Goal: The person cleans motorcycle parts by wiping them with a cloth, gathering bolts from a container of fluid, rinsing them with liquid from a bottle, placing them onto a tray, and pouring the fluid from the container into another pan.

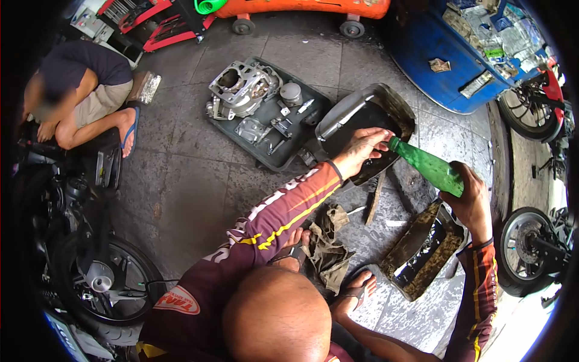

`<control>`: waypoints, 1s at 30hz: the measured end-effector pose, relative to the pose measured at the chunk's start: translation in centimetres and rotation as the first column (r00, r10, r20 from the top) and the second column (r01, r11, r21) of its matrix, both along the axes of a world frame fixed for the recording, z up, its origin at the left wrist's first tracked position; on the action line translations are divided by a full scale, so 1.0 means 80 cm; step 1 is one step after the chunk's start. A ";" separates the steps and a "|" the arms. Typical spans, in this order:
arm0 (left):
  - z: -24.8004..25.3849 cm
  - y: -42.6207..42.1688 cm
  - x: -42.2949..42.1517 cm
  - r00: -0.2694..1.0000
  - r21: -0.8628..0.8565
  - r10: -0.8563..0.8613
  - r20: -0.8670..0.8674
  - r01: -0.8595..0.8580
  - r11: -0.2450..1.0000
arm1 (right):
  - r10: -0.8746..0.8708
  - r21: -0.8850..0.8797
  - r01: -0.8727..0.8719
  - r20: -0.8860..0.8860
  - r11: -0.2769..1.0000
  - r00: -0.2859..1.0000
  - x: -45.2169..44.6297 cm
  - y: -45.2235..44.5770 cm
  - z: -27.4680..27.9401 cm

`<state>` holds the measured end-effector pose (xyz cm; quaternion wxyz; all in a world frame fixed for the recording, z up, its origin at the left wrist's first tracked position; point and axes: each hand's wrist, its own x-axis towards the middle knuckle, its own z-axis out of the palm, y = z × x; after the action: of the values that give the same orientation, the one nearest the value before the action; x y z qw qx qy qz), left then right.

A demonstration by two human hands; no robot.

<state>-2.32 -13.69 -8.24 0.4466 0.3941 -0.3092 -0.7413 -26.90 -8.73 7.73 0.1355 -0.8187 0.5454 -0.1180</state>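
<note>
My right hand (470,196) is wrapped round the base of a green glass bottle (427,164), which is tilted with its neck toward the left. At the bottle's mouth, my left hand (365,146) has its fingers pinched together; whatever is between them is too small or hidden to make out. Both the bottle's neck and my left hand are over a dark, dirty, open container (338,111) with dark contents. Below my right hand lies a second grimy container (407,256) with an oily inside.
A grey tray (265,158) holds an engine casing (238,90), a piston (291,94) and small metal parts. A crumpled rag (330,247) lies by my feet. Rightward stands a blue bin (422,66) of rubbish. Another person (90,84) crouches left, near a motorcycle wheel (105,280).
</note>
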 end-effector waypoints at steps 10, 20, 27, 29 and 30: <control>0.086 -0.005 -0.005 0.796 -0.719 0.479 0.371 -0.080 0.691 | -0.239 0.167 0.173 0.577 0.971 0.781 -0.049 0.010 -0.055; -0.035 0.005 -0.008 0.439 -0.867 0.750 0.495 0.198 0.457 | -0.316 0.126 0.311 0.645 0.942 0.696 -0.061 0.001 -0.068; -0.005 0.017 0.044 0.472 -0.792 0.658 0.587 0.166 0.588 | -0.342 0.129 0.369 0.721 0.920 0.602 -0.068 0.007 -0.069; 0.022 0.038 0.082 0.435 -0.770 0.675 0.596 0.071 0.634 | -0.348 0.122 0.388 0.727 0.914 0.591 -0.070 0.006 -0.068; 0.024 0.047 0.103 0.412 -0.779 0.707 0.575 0.014 0.627 | -0.356 0.147 0.384 0.749 0.911 0.558 -0.071 0.007 -0.068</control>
<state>5.95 -9.93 -6.35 0.4999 0.5695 -0.6348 -0.1511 -32.55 -8.19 2.29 0.3104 -0.5608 0.5941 -0.4860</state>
